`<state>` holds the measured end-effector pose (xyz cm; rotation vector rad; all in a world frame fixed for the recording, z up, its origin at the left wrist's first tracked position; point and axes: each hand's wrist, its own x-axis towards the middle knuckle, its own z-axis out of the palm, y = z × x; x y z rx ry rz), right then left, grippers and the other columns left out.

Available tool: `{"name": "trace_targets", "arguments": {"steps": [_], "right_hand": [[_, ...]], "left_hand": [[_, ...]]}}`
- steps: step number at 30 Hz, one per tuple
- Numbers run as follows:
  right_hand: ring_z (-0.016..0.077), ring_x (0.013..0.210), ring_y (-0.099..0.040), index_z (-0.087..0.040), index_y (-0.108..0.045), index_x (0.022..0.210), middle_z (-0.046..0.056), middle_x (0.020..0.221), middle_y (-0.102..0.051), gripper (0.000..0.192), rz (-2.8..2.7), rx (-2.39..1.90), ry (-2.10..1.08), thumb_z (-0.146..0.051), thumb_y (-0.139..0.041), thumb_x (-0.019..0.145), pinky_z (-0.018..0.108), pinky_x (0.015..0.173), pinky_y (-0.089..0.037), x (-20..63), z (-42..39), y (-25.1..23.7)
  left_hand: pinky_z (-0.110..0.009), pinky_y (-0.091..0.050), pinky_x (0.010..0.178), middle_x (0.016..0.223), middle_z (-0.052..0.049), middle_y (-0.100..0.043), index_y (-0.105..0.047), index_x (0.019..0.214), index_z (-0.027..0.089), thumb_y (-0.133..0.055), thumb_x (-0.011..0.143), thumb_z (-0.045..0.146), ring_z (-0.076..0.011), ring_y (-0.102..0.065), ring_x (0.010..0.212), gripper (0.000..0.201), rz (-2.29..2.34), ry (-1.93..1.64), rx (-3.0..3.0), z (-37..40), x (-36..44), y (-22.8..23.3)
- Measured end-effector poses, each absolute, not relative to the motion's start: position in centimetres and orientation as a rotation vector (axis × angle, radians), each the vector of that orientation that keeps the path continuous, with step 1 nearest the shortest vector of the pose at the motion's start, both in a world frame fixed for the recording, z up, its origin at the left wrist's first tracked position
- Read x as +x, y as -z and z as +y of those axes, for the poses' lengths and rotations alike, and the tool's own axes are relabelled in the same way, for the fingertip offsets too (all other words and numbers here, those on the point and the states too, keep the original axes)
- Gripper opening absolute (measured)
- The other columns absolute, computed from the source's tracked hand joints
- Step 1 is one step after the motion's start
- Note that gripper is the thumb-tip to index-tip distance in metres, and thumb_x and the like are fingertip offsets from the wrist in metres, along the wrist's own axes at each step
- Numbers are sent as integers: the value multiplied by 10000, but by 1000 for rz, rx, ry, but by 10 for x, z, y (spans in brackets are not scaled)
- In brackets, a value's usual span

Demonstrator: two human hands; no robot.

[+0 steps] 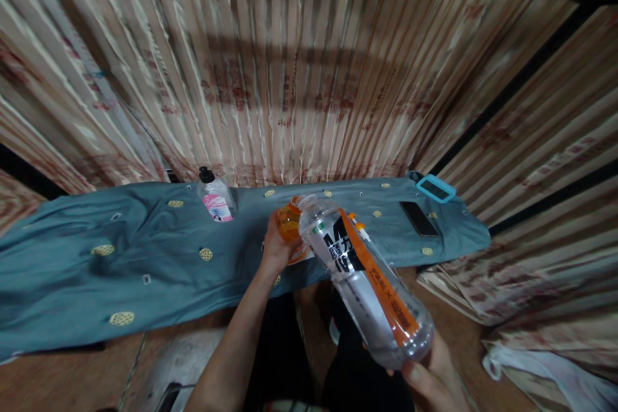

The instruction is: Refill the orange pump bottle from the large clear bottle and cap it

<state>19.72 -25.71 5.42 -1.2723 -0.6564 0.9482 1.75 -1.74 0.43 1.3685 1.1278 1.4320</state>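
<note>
My left hand (275,250) is wrapped round an orange see-through bottle (288,224) above the cloth, its open neck pointing up. My right hand (431,374) grips the base of a large clear plastic bottle (369,283) with an orange, black and white label. This bottle tilts down to the left, and its uncapped mouth is at the neck of the orange bottle. Whether the two mouths touch I cannot tell, nor whether any liquid is in the clear one. Partly hidden behind the clear bottle is a small white and orange item (360,225).
A teal cloth with yellow motifs (168,257) covers the narrow surface before me. On it stand a pump bottle with a pink label (215,196), a black phone (418,219) and a blue-framed object (435,188). Patterned curtains (290,77) hang behind and at the right.
</note>
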Motion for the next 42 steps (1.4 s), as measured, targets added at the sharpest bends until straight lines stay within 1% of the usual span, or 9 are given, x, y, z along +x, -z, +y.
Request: {"name": "trace_targets", "arguments": {"steps": [5, 13, 21, 24, 28, 31, 37, 40, 42], "right_hand": [[415, 1185, -656, -235, -676, 1251, 140, 1183, -769, 820, -668, -1264, -922, -594, -912, 553, 517, 1002, -497, 198, -256, -53], [384, 1148, -680, -253, -706, 1180, 107, 1085, -795, 678, -713, -1234, -940, -581, -888, 616, 491, 1011, -500, 196, -255, -61], [376, 1127, -692, -257, -682, 1198, 115, 1148, -779, 712, -684, -1252, -931, -598, -886, 607, 482, 957, -535, 198, -257, -58], [386, 1163, -677, -257, -677, 1197, 122, 1156, -777, 708, -687, -1264, -927, -592, -887, 610, 484, 958, -536, 199, -258, -55], [416, 1195, -659, -256, -664, 1219, 133, 1201, -764, 780, -655, -1274, -952, -569, -919, 552, 508, 964, -532, 200, -259, -50], [419, 1199, -655, -254, -666, 1216, 131, 1170, -775, 772, -651, -1275, -946, -563, -917, 555, 515, 968, -529, 199, -259, -48], [402, 1230, -640, -254, -663, 1246, 114, 1164, -778, 733, -645, -1218, -988, -610, -862, 637, 511, 1044, -475, 188, -255, -62], [395, 1255, -625, -271, -703, 1192, 95, 1219, -763, 683, -605, -1182, -1031, -593, -885, 618, 504, 1105, -421, 185, -254, -69], [386, 1264, -622, -289, -728, 1139, 78, 1189, -775, 614, -577, -1174, -1040, -569, -897, 619, 502, 1121, -402, 184, -254, -68]], "left_hand": [[-458, -523, 1013, 1191, -103, -702, -528, 1210, 187, -834, 550, 278, -297, -685, 1120, 733, 1168, -1413, 1408, -17, 16, -4], [-450, -521, 1015, 1194, -106, -700, -520, 1205, 192, -829, 544, 271, -302, -683, 1121, 734, 1171, -1398, 1418, -16, 16, -4], [-466, -518, 1019, 1199, -101, -692, -525, 1194, 199, -838, 558, 337, -301, -681, 1116, 722, 1138, -1417, 1424, -16, 17, -2], [-460, -520, 1018, 1199, -92, -694, -521, 1200, 205, -830, 555, 311, -297, -680, 1118, 723, 1133, -1421, 1411, -17, 16, -4], [-458, -511, 1030, 1209, -103, -685, -530, 1182, 195, -818, 561, 296, -302, -671, 1132, 692, 1146, -1397, 1422, -18, 16, -7], [-460, -514, 1026, 1197, -106, -690, -524, 1190, 191, -815, 554, 298, -302, -674, 1122, 708, 1133, -1414, 1413, -17, 16, -6], [-463, -525, 1009, 1193, -104, -697, -516, 1210, 194, -819, 559, 316, -300, -682, 1105, 729, 1129, -1420, 1404, -16, 17, -2], [-476, -519, 1018, 1203, -108, -692, -517, 1207, 194, -825, 560, 320, -306, -676, 1116, 727, 1139, -1421, 1406, -16, 17, -2], [-467, -521, 1020, 1206, -99, -689, -522, 1194, 202, -824, 559, 303, -301, -675, 1120, 711, 1133, -1425, 1419, -17, 17, -3]]}}
